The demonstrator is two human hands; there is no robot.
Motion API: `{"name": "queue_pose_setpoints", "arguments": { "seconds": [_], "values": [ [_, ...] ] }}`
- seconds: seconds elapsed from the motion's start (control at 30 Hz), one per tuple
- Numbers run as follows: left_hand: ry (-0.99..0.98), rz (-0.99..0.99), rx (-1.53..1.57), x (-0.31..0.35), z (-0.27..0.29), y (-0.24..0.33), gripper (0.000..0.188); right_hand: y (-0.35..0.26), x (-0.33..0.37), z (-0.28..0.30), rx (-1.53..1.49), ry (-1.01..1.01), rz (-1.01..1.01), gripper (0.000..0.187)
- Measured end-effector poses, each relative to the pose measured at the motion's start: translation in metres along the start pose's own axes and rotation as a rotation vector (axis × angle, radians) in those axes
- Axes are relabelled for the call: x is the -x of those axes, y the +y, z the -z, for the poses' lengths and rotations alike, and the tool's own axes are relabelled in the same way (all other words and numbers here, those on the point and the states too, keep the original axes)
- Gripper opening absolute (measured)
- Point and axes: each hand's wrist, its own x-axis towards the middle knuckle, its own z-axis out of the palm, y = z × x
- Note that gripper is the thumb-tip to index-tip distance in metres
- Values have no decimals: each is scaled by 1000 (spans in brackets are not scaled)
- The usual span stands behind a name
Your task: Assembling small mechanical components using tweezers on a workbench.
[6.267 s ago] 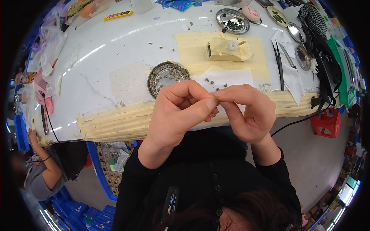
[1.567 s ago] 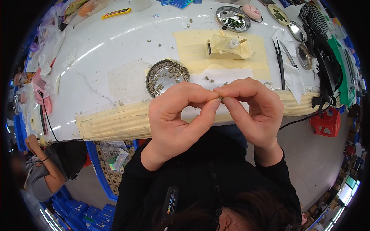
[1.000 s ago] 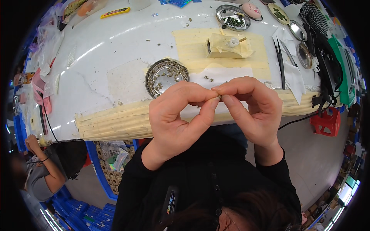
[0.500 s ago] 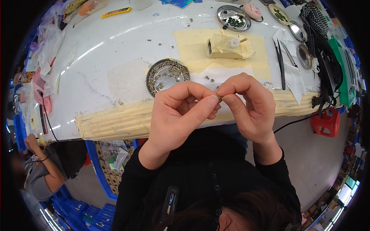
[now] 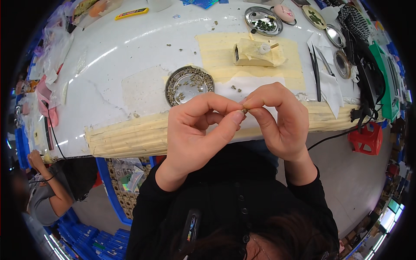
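Small piece near the round dish is pinched in the fingertips of our left hand and right hand, being worked, we judge, and the next move calls for light, steady pressure.

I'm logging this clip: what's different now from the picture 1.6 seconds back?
The right hand has shifted slightly left, and the left hand has changed pose, showing more of its curled fingers beyond the thumb. No taking hold or letting go is visible: both hands' fingertips still meet at a tiny piece. The dish, tweezers and taped box stayed put.
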Motion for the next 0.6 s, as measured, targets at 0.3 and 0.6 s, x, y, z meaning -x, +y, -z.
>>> {"name": "queue_pose_setpoints", "arguments": {
  "seconds": [0.3, 0.6],
  "values": [
    [95, -608, -638, -4, 3, -9, 17, 0, -3, -1, -55, -20, -14, 17],
    [190, -789, -802, -4, -1, -11, 22, -1, -2, -7, -131, 1, -67, 16]
  ]
}}
